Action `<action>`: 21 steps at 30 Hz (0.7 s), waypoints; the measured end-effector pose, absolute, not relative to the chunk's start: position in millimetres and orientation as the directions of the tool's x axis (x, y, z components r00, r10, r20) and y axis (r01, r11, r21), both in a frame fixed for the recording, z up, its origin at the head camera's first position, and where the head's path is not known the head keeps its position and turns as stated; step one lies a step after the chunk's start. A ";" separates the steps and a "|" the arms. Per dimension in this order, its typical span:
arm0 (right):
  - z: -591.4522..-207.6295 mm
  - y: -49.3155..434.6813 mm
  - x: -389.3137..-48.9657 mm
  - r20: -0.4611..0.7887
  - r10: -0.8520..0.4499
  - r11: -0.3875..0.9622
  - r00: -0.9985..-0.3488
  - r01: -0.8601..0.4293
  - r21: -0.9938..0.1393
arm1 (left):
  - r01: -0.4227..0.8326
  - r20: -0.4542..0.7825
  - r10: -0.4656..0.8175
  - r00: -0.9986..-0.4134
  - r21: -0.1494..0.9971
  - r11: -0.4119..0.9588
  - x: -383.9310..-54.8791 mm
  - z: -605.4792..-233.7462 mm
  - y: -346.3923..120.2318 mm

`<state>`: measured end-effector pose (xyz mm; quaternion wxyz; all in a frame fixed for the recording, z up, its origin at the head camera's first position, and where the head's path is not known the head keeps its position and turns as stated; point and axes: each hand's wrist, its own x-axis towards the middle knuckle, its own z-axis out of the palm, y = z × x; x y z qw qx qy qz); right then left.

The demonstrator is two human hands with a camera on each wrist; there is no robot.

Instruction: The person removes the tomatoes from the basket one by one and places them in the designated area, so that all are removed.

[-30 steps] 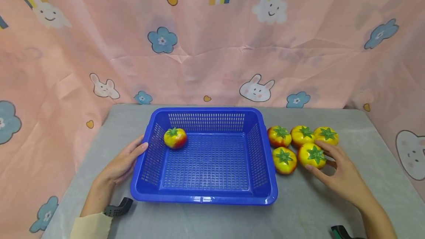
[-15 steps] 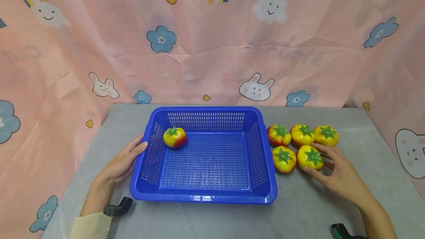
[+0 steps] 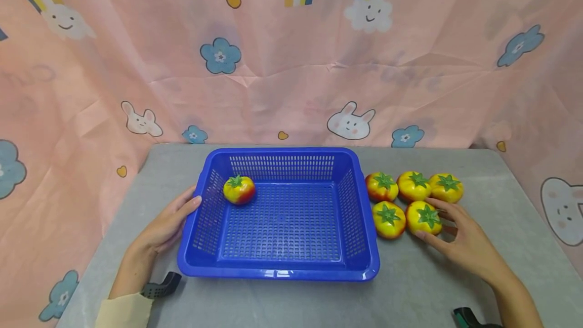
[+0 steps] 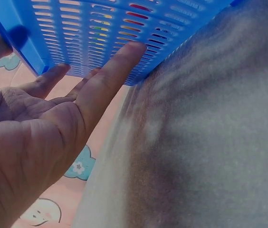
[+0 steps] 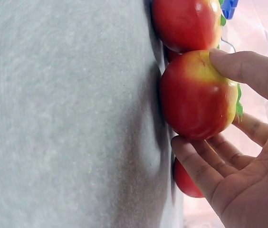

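My left hand (image 3: pixel 168 224) holds the left side of a blue plastic basket (image 3: pixel 278 273), its thumb at the rim and its fingers (image 4: pixel 108 78) against the slotted outer wall. One yellow-and-red toy tomato (image 3: pixel 239 190) with a green leafy top sits inside, at the back left. To the right of the basket, my right hand (image 3: pixel 469 239) grips another toy tomato (image 3: pixel 423 217) between thumb and fingers. In the right wrist view this tomato (image 5: pixel 198 95) is right at the grey tabletop; whether it touches is hard to tell.
Beside the held tomato lies a toy tomato (image 3: pixel 389 220), close to the basket's right wall. Behind stand three more: a left one (image 3: pixel 381 187), a middle one (image 3: pixel 413 186) and a right one (image 3: pixel 446 188). A pink printed curtain (image 3: pixel 282 85) hangs behind the grey table (image 3: pixel 273 308).
The tomato in my right hand has moved slightly left and down, closer to its front-row neighbour, mostly in the first half second. My left hand and the basket have stayed in place.
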<state>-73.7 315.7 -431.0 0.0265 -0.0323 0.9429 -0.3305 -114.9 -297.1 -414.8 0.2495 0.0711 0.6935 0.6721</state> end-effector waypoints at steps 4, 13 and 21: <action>-431.8 315.7 -74.7 -0.043 -0.078 0.774 -0.996 -0.033 -0.633 | -0.237 -0.248 0.434 -0.866 0.968 0.081 -114.8 -415.0 -296.8; -429.8 318.8 -73.7 -0.010 -0.067 0.779 -0.998 -0.046 -0.625 | -0.237 -0.253 0.432 -0.866 0.967 0.092 -116.0 -414.0 -295.7; -426.0 322.5 -74.4 0.043 -0.064 0.764 -0.997 -0.077 -0.641 | -0.232 -0.236 0.450 -0.861 0.971 0.065 -115.2 -415.1 -297.8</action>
